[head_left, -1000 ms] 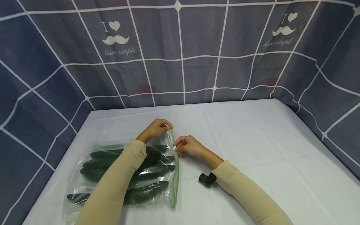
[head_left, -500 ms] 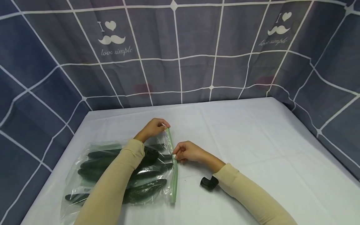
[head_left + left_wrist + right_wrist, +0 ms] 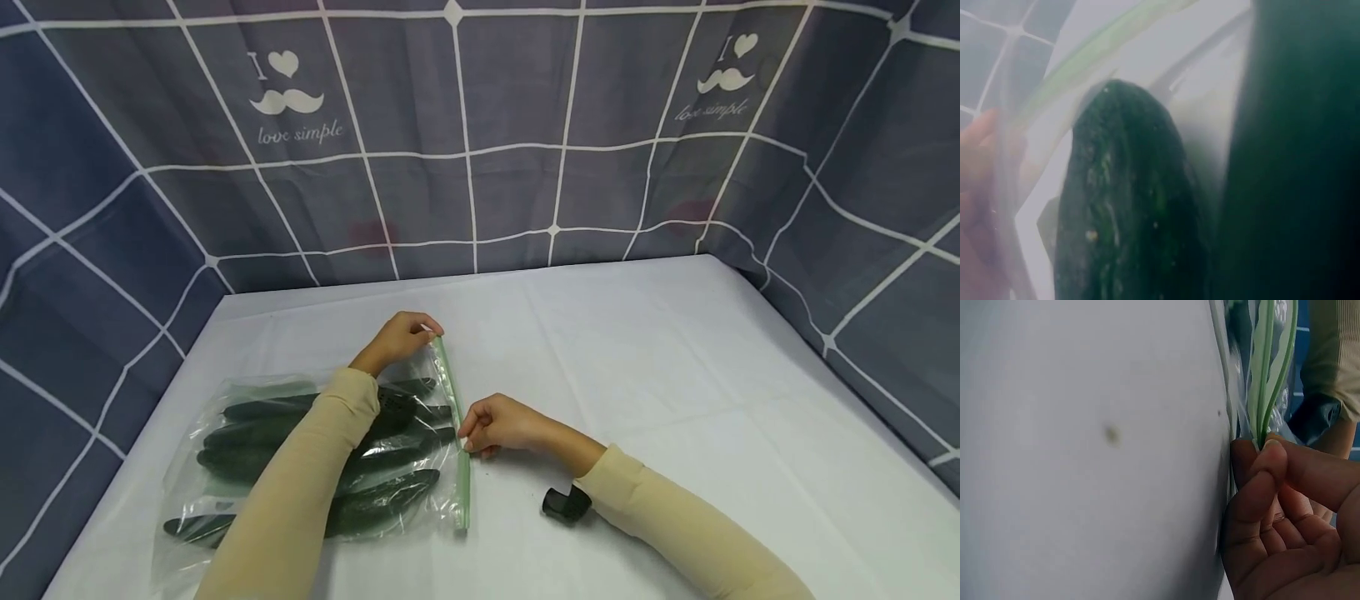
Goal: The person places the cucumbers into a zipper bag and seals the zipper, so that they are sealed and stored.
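A clear zip bag (image 3: 462, 492) with a green strip along its mouth lies at the left of the table, holding several dark green cucumbers (image 3: 382, 504). My left hand (image 3: 401, 339) pinches the strip at its far end, its forearm crossing over the bag. Partway down the same strip, my right hand (image 3: 501, 425) pinches it between thumb and forefinger. In the right wrist view, the two green edges (image 3: 1265, 362) meet at the fingertips and spread apart above them. The left wrist view is filled by a cucumber (image 3: 1125, 194) seen through hazy plastic, with blurred fingers at its left edge.
A white cloth covers the table (image 3: 637, 358). Dark grey-blue curtains (image 3: 517, 192) with white grid lines hang behind it and at both sides. A small black wrist camera (image 3: 566, 505) sits at the right cuff, just over the table.
My right hand has slid along the green strip toward the near side, still pinching it. The left hand keeps its hold on the far end. The head view has shifted slightly.
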Tool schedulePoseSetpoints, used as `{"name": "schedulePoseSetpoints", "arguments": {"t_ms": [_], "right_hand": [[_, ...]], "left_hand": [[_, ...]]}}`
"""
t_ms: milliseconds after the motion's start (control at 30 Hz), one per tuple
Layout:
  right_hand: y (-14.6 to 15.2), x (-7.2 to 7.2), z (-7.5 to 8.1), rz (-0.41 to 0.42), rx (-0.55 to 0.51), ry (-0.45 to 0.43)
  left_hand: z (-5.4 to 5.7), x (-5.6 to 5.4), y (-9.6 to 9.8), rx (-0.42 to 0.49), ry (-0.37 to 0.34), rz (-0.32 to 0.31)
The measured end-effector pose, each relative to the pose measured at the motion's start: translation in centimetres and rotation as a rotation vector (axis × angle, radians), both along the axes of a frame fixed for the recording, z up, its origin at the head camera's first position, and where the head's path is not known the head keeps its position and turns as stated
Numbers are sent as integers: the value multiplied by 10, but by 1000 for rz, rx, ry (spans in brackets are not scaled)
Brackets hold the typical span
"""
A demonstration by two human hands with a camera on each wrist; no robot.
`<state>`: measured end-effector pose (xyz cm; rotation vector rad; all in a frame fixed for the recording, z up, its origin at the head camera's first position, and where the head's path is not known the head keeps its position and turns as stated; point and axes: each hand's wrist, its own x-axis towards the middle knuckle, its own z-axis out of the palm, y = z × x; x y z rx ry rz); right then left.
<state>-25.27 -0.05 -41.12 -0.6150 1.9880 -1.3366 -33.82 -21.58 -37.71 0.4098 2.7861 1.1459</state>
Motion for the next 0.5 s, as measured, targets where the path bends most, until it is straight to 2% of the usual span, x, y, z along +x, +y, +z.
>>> {"name": "schedulePoseSetpoints", "arguments": {"t_ms": [300, 500], "right_hand": [[8, 16, 1, 31, 9, 8], [13, 29, 2, 42, 20, 7]], "left_hand": [[-3, -2, -4, 4, 9, 8], [-3, -2, -3, 13, -18, 27]]}}
